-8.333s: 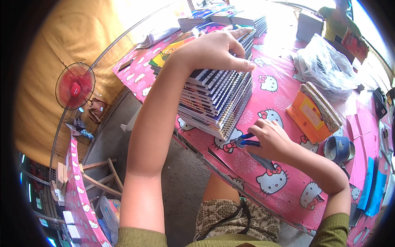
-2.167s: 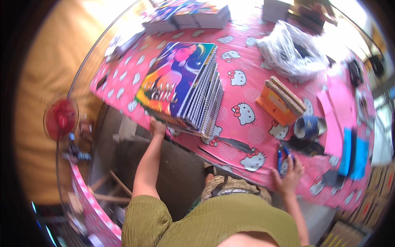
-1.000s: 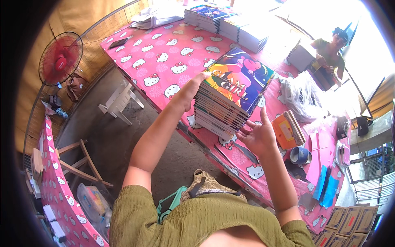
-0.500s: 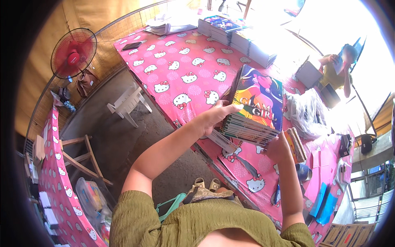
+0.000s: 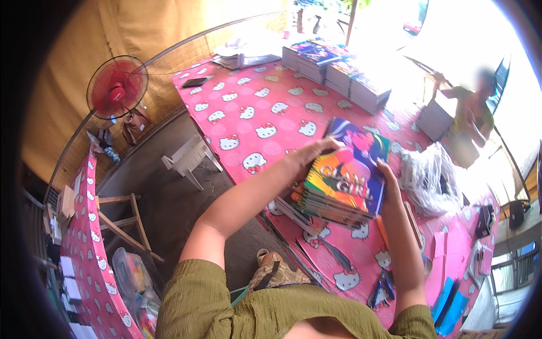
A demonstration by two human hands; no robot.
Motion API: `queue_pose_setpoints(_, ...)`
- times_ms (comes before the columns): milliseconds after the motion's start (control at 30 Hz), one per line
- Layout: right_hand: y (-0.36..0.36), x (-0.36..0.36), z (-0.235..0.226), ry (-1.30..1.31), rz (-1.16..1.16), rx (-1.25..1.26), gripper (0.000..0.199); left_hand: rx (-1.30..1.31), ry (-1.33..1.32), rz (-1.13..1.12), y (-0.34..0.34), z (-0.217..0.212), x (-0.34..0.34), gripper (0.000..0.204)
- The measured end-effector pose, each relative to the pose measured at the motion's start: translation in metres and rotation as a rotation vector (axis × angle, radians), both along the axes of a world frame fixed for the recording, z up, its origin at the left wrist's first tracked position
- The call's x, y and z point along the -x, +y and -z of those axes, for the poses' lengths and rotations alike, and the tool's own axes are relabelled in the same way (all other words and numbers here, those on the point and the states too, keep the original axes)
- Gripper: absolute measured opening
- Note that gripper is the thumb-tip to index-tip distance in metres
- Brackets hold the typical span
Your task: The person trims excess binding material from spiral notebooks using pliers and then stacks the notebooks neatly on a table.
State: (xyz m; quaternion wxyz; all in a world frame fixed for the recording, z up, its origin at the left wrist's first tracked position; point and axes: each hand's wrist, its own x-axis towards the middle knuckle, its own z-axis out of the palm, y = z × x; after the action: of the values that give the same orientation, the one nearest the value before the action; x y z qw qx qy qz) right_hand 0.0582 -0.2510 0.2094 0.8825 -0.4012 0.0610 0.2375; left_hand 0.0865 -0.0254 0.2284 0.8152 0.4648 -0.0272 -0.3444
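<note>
A stack of spiral notebooks with colourful illustrated covers is held up over the table between my two hands. My left hand grips its left edge, thumb on the top cover and the other fingers partly hidden. Along its right edge my right hand is closed on the same stack. Below and to the left, more notebooks lie at the table's near edge, partly covered by the held stack. A dark-bladed knife and pliers rest on the tabletop nearby.
Tall notebook piles stand at the far side of the pink patterned table. A clear plastic bag sits on the right, near another person holding a grey panel. A stool and red fan are to the left.
The notebook stack has tilted and come lower, and my right hand has shifted from its lower corner up to its right side. The view has turned slightly.
</note>
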Motion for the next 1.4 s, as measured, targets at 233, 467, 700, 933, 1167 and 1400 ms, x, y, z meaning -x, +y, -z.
queue_pose_setpoints(233, 0.018, 0.043, -0.01, -0.226, 0.203, 0.284, 0.044, 0.286, -0.071, 0.198, 0.025, 0.021, -0.003, 0.05)
queue_pose_setpoints(467, 0.049, 0.071, 0.005, -0.52, 0.376, 0.341, 0.061, 0.395, -0.168, 0.067, 0.094, 0.012, 0.009, 0.114)
queue_pose_setpoints(700, 0.229, 0.035, 0.007, -0.727, 0.142, 0.702, 0.08, -0.082, -1.0, 0.113, 0.263, 0.001, -0.054, 0.14)
queue_pose_setpoints(933, 0.291, -0.038, 0.129, -0.866, 0.189, 0.725, 0.13, -0.288, -1.383, 0.108, 0.332, 0.078, -0.111, 0.142)
queue_pose_setpoints(1167, 0.305, -0.049, 0.102, -1.008, 0.253, 0.887, 0.148, -0.179, -0.776, 0.512, 0.423, 0.223, -0.152, 0.119)
queue_pose_setpoints(1400, 0.31, -0.053, 0.108, -1.051, 0.33, 0.87, 0.145, -0.185, -0.774, 0.556, 0.416, 0.228, -0.156, 0.116)
